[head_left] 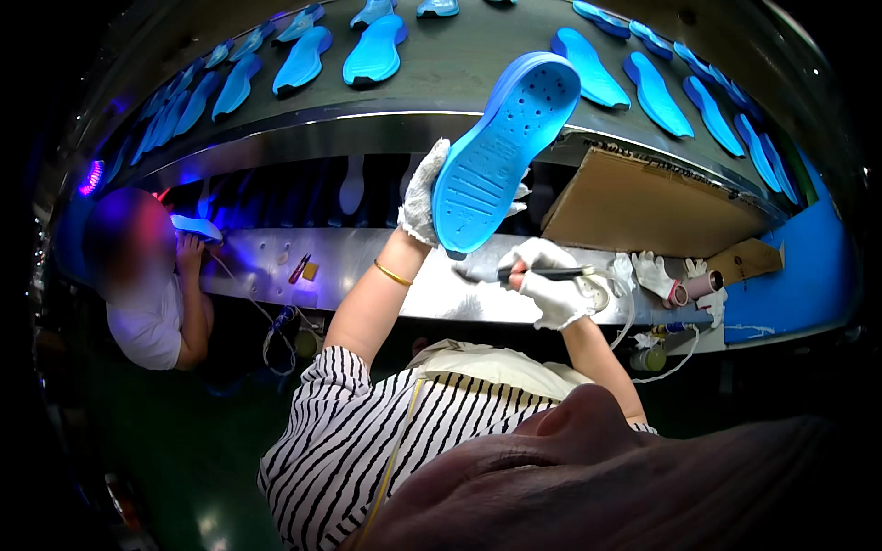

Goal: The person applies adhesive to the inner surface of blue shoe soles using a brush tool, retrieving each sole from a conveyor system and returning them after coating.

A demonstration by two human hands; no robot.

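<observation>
My left hand (423, 195), in a white knit glove, holds a blue shoe sole (501, 151) upright, its patterned underside with small holes facing me. My right hand (549, 285), also gloved, grips a thin dark pen-like tool (542, 273) just below the sole's heel end. The tool's tip points left and sits a little apart from the sole. A gold bracelet (392, 273) circles my left wrist. I wear a black-and-white striped shirt.
A conveyor belt (459, 78) carries several blue soles (375, 50) beyond the metal workbench (367, 262). A cardboard sheet (643, 202) lies at right beside spare white gloves (654, 273) and a pink roll (703, 286). Another person (152, 303) works at left under violet light.
</observation>
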